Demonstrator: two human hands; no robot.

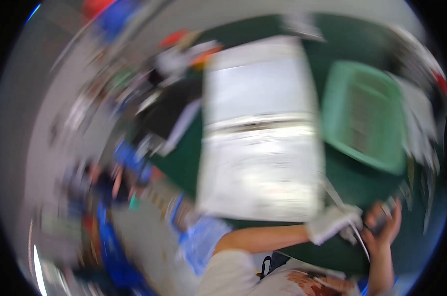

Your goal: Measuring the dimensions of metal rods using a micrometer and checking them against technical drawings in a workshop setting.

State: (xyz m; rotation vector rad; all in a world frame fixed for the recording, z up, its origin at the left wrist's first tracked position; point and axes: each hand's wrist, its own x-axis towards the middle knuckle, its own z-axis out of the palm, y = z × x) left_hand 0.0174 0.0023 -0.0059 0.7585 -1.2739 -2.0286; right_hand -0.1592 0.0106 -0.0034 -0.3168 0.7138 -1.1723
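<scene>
Motion blur covers the whole head view. My left hand (336, 224), in a white glove, is closed at the table's near right, with a thin white strip (360, 239) passing through it. The strip's ends reach up toward the white sheet and down toward my body. Close beside it, my bare right hand (385, 220) has its fingers curled round a dark grey handheld thing (377, 227), too smeared to name. A large white, glossy sheet-like piece (260, 167) with a seam across its middle lies just beyond my left forearm.
On the right of the green table (349, 190) stands a light green plastic basket (332, 133), with pale sheets (418, 108) past it. A black flat piece (169, 111) and orange and white items lie at left. A blue plastic bag (204, 241) hangs by the near left edge.
</scene>
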